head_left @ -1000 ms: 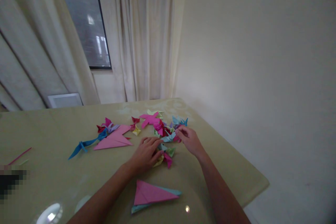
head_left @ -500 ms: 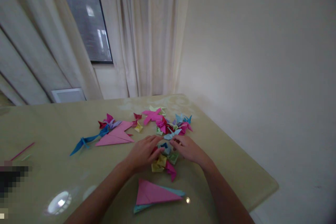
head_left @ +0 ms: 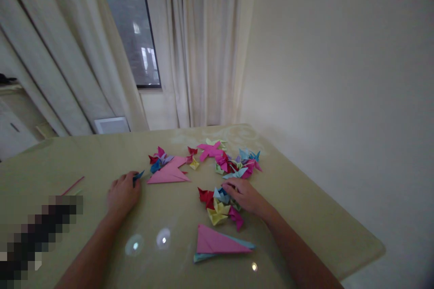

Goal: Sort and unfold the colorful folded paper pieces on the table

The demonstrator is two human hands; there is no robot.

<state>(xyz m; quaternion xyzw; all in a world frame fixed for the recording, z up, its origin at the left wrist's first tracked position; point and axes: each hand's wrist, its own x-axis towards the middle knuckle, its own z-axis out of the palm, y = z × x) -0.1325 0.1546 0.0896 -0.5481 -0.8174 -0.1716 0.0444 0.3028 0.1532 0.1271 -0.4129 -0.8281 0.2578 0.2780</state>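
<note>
Left hand (head_left: pixel 124 193) curled, fingers closed on blue folded paper (head_left: pixel 139 175); pointed tip juts from grip, aiming right and slightly away from wearer; long axis seemingly same, rest hidden. Pink folded sheet (head_left: pixel 169 173) just right of grip. Right hand (head_left: pixel 244 193) farther right, over light-blue folded paper (head_left: pixel 219 195); whether pinching, cannot tell.

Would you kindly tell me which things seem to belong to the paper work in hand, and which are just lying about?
Likely part of it:
blue folded piece, at the left hand
light-blue folded piece, by the right hand
red folded piece
yellow folded piece

Apparently lying about:
thin pink stick
</note>
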